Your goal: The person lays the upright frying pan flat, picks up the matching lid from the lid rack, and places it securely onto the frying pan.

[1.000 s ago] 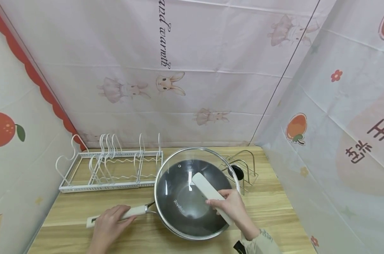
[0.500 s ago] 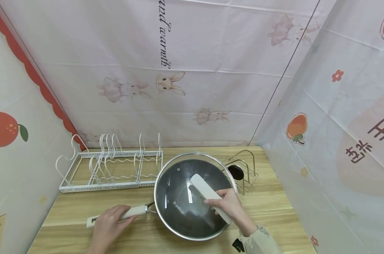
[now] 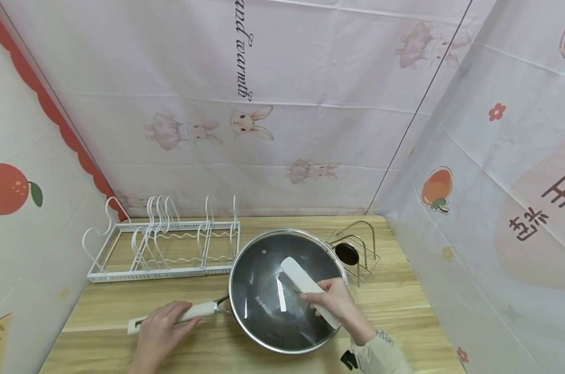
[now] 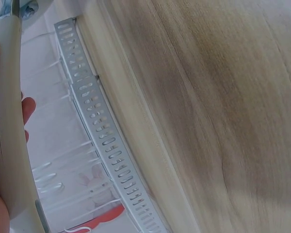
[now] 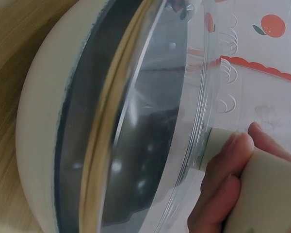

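A wok [image 3: 264, 332] with a dark inside and cream outside [image 5: 36, 126] stands on the wooden table [image 3: 404, 306]. A glass lid [image 3: 264, 270] with a steel rim covers it, about level on the wok's rim. My right hand [image 3: 333, 302] grips the lid's long white handle [image 3: 295, 274] from the near right; its fingers [image 5: 223, 189] curl around the handle [image 5: 269, 199] in the right wrist view. My left hand [image 3: 158, 328] grips the wok's white handle [image 3: 203, 310] at the front left. That handle [image 4: 5, 126] and fingertips [image 4: 28, 106] show in the left wrist view.
A white wire rack [image 3: 163, 244] with upright dividers stands behind the wok at the left; its perforated rail [image 4: 106, 145] shows in the left wrist view. A small metal wire stand [image 3: 364, 244] with a dark round piece [image 3: 347, 253] sits at the back right. Printed cloth walls enclose the table.
The lid's far edge was raised above the wok a second ago; my right hand has lowered it down level onto the wok. My left hand has stayed on the wok handle.
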